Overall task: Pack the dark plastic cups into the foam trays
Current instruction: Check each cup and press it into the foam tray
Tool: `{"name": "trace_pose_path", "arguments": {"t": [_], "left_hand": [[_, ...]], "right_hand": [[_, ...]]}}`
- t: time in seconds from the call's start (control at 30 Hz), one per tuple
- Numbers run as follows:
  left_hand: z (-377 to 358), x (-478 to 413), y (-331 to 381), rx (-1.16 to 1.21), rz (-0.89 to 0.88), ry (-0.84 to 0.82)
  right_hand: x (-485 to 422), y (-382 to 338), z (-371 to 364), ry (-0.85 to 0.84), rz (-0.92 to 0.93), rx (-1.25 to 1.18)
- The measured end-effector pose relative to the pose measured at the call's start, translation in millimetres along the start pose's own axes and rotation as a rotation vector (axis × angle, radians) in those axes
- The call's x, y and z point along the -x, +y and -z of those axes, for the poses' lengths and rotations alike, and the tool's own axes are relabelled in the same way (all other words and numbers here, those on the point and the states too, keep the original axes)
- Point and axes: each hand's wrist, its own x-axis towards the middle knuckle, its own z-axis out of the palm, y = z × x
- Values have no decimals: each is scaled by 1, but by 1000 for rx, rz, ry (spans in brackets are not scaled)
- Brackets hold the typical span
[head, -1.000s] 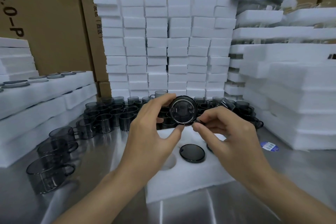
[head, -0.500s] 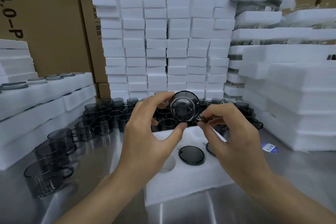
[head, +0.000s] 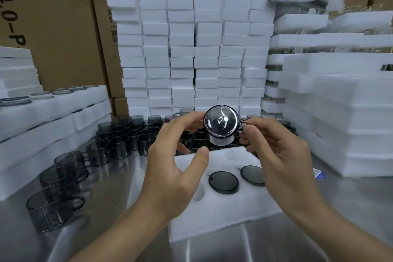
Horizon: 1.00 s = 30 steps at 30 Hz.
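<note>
A dark translucent cup (head: 221, 125) is held up above the foam tray (head: 212, 221), its round base turned toward me. My right hand (head: 282, 161) pinches the cup's handle on its right side. My left hand (head: 176, 164) is spread beside the cup; its fingertips reach the cup's upper left edge and the thumb hangs apart below it. Two cups sit base-up in the tray's holes, one in the middle (head: 223, 182) and one to its right (head: 253, 174). Other holes (head: 197, 191) are bare.
Several loose dark cups (head: 127, 138) stand on the steel table behind and left of the tray, with more at the near left (head: 55, 204). White foam stacks rise at the back (head: 191, 59), left (head: 49, 117) and right (head: 340, 102). Cardboard boxes stand behind.
The cup has risen and turned its base toward me. My left thumb has come off the cup's underside while my right hand keeps the handle.
</note>
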Motion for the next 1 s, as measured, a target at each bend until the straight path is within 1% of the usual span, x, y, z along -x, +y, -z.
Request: {"name": "trace_pose_path", "arguments": {"t": [0.27,0.47,0.57,0.67,0.73,0.8,0.93,1.0], "left_hand": [[-1,1,1,4,2,-9],[-4,0,0,11,21,24],[-6,-2,-3,4,44,43],[-5,-3,-6,-23,54,-22],[-5,-4,-8,-13,76,-55],[-5,-5,-8,47,115,-80],[-3,-9,-5,256,247,-129],[-3,-11,-4,317,298,-170]], "right_hand": [[1,4,-2,-39,-5,23],[4,7,-2,-55,11,98],[4,4,-2,-66,96,133],[6,2,-4,-90,196,184],[7,1,-4,-109,203,200],[7,1,-2,-141,156,196],[7,5,2,-244,34,215],[7,6,2,-275,29,202]]}}
